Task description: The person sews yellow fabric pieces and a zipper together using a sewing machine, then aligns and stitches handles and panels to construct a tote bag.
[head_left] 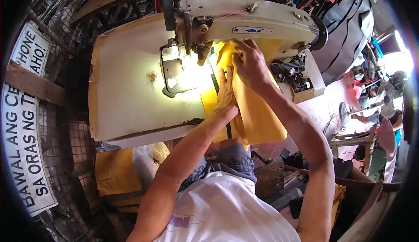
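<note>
Yellow material (257,115) with a black strip along it hangs over the front edge of the sewing table (131,80). My left hand (225,94) lies on the material beside the black strip, its fingers stretched toward the machine head. Further up, my right hand (251,61) grips a raised fold of the yellow material with bent fingers, just under the arm of the sewing machine (218,19). A bright lamp glare washes out the needle area left of my hands, so the needle and presser foot cannot be made out.
A box of small dark parts (301,78) stands right of the machine. Folded yellow material (118,168) lies below the table at left. Grey sheets (340,32) hang at the back right. A fan (386,104) and part of another person (396,122) are at far right.
</note>
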Demonstrator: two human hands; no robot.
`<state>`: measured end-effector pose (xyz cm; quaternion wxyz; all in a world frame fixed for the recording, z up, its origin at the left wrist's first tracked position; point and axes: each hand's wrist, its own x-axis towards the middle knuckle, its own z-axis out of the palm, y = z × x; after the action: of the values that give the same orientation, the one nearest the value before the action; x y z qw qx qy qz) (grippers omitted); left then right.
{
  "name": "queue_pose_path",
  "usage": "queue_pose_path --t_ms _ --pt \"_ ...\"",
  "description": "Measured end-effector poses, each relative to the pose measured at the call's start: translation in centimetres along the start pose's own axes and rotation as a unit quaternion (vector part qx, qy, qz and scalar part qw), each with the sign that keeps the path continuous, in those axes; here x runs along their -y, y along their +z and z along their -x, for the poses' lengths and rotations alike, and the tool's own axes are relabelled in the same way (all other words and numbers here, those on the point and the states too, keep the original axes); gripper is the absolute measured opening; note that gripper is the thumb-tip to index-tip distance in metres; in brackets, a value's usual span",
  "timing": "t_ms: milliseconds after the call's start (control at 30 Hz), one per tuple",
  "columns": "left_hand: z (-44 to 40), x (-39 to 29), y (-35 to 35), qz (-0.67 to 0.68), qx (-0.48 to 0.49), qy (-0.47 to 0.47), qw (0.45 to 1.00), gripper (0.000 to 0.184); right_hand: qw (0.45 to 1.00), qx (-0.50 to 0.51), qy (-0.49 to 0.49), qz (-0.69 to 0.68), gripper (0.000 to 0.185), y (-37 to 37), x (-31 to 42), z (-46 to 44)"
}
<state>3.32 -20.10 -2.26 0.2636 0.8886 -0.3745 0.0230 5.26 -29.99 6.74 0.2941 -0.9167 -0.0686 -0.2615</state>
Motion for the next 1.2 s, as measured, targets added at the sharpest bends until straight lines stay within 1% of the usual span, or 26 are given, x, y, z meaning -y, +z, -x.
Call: queue_pose_path --t_ms 33,100,133,233,267,300,333,400,433,500,533,567,600,633,667,700,733,767,800,833,867,900,967,1033,1100,1200 --pt "-0.4 0.5 0.6 0.007 -0.028 0.008 1.000 0.076 0.998 -0.036 -0.044 0.008 0.044 1.6 -1.5 -0.6" --pt "-1.4 1.9 1.8 0.025 -0.086 0.022 0.996 0.075 0.997 -0.056 -0.056 0.015 0.046 3.2 -2.6 -0.6" --pt "-1.8 2.5 1.9 0.097 -0.125 0.024 0.987 0.074 0.996 -0.064 -0.063 0.019 0.047 3.8 -3.1 -0.6" --pt "-2.2 2.3 -0.3 -0.109 -0.006 0.012 0.994 0.079 0.992 -0.059 -0.088 0.072 0.058 4.5 -4.5 0.9" --pt "-1.4 0.8 -3.7 -0.172 0.091 0.039 0.980 0.082 0.992 -0.057 -0.086 0.077 0.053 5.2 -6.0 1.5" --pt "-1.7 1.2 -2.9 -0.162 0.062 0.030 0.984 0.083 0.996 -0.069 -0.011 -0.058 0.048 5.9 -7.4 1.3" --pt "-2.0 1.8 -1.8 -0.152 0.034 0.021 0.988 0.083 0.976 -0.082 0.064 -0.191 0.043 6.1 -8.1 0.3" --pt "-2.0 2.6 -0.6 -0.103 -0.021 0.025 0.994 0.079 0.994 -0.049 0.095 0.010 0.025 4.3 -9.7 -0.6" --pt "-1.9 2.8 -0.5 -0.065 -0.049 0.040 0.996 0.075 0.993 -0.054 0.104 0.015 0.023 4.9 -10.9 -1.0" --pt "-2.4 4.4 2.7 -0.050 -0.170 0.079 0.981 0.066 0.990 -0.066 0.122 0.032 0.020 7.7 -15.6 -1.0" --pt "-3.3 3.4 1.9 0.151 -0.119 -0.013 0.981 0.060 0.991 -0.068 0.101 0.048 0.026 8.1 -15.4 -0.3" --pt "-4.4 2.5 1.0 0.419 -0.116 -0.117 0.893 0.058 0.993 -0.072 0.042 0.079 0.033 8.5 -13.7 0.7" --pt "-5.6 1.6 0.2 0.586 -0.158 -0.216 0.765 0.060 0.988 -0.081 -0.019 0.128 0.040 8.7 -12.7 1.2" --pt "-5.6 3.9 1.9 0.557 -0.151 -0.172 0.798 0.059 0.977 -0.083 -0.077 0.183 0.047 8.9 -12.2 1.4" --pt "-6.2 4.8 3.3 0.529 -0.147 -0.123 0.826 0.058 0.987 0.089 0.070 0.115 0.054 7.0 -10.2 0.9" --pt "-6.7 3.7 3.7 0.520 -0.123 -0.113 0.838 0.056 0.982 0.110 0.055 0.141 0.056 6.7 -9.8 0.3" --pt "-6.6 3.0 3.5 0.504 -0.104 -0.108 0.850 0.055 0.898 0.263 -0.052 0.350 0.061 5.8 -9.8 -0.9" --pt "-6.3 2.9 2.6 0.484 -0.095 -0.105 0.864 0.054 0.978 0.149 0.069 0.125 0.064 6.8 -10.4 -1.1" --pt "-5.8 3.3 1.5 0.458 -0.094 -0.107 0.877 0.053 0.971 0.150 -0.038 0.180 0.065 7.3 -12.4 -0.4" --pt "-5.0 4.1 0.6 0.431 -0.098 -0.115 0.889 0.052 0.992 0.067 0.039 0.098 0.065 6.4 -10.2 0.3" --pt "-4.4 4.9 0.3 0.401 -0.103 -0.125 0.902 0.052 0.994 0.050 0.028 0.089 0.063 6.0 -9.2 1.0" --pt "-4.1 5.7 0.6 0.335 -0.117 -0.091 0.931 0.050 0.996 0.032 0.016 0.079 0.062 5.6 -8.5 1.5" --pt "-3.6 6.7 1.7 0.195 -0.146 -0.021 0.970 0.048 0.980 0.136 0.035 0.138 0.059 4.7 -6.8 3.7" --pt "-3.4 6.6 1.6 0.205 -0.142 -0.007 0.968 0.048 0.988 0.100 0.051 0.103 0.056 6.2 -7.5 3.9" --pt "-2.8 6.7 0.6 0.190 -0.104 -0.013 0.976 0.048 0.969 0.184 0.069 0.153 0.057 5.3 -6.8 3.8" --pt "-2.4 6.5 -0.2 0.192 -0.090 -0.014 0.977 0.048 0.966 0.191 0.062 0.161 0.060 4.9 -6.0 4.0"
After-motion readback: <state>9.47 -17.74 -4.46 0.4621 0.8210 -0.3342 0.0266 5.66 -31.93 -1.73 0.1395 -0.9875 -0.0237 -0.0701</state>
